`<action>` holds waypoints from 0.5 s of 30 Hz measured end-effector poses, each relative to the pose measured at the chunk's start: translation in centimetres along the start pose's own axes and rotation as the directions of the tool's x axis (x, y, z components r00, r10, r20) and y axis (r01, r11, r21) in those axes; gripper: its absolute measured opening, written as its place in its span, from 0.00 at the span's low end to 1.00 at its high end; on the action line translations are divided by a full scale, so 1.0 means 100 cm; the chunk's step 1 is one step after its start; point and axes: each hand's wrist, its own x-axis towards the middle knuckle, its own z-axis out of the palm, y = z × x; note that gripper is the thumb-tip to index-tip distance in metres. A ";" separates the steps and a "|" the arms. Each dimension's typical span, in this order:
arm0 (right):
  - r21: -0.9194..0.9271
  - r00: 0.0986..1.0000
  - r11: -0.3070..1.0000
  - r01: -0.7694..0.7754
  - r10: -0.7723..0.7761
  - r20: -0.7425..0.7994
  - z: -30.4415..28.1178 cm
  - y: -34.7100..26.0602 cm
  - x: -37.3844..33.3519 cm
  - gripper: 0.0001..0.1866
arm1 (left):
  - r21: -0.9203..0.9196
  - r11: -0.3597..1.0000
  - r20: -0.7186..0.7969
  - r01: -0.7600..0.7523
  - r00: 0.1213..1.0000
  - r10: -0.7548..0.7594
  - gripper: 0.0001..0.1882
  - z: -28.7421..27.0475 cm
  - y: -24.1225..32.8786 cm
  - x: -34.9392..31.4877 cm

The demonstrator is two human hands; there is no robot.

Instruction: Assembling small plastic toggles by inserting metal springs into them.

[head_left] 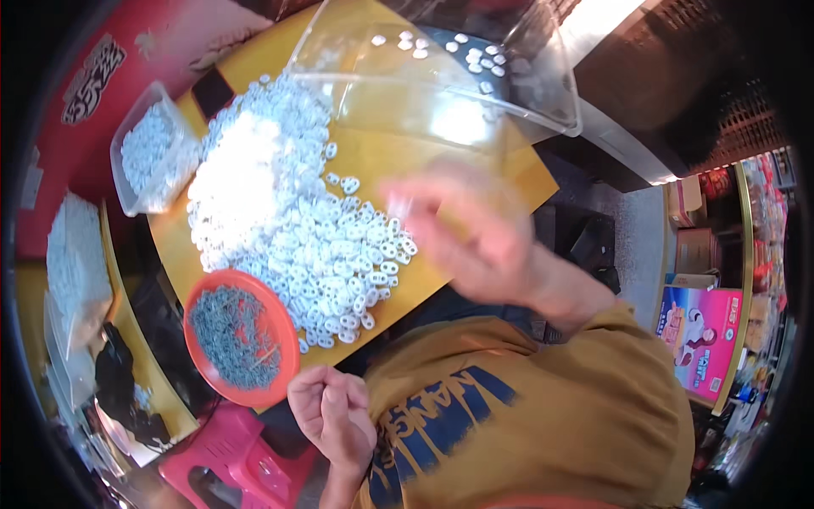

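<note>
I see left hand [333, 414], curled, at seven o'clock near red bowl [286, 327], right hand [475, 231] blurred. Their grasp I cannot tell.

White pieces [339, 246]: small, flat, rounded, two-holed; loose overlapping heap, partly glare-washed, on yellow table [365, 157], 10 o'clock from view centre.
Single pale piece [398, 205]: blurred, at fingertips of right hand [475, 229], just off centre toward 12.
Bowl [290, 339]: round, orange-red, 8 o'clock, beside heap; contains jumbled thin grey slivers [233, 335], kind unclear.
</note>
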 end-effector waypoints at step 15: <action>-0.735 0.985 0.659 -0.162 0.156 -0.077 -0.073 0.040 0.036 0.10 | 0.051 0.990 -0.027 0.131 0.991 -0.130 0.07 0.004 -0.009 0.000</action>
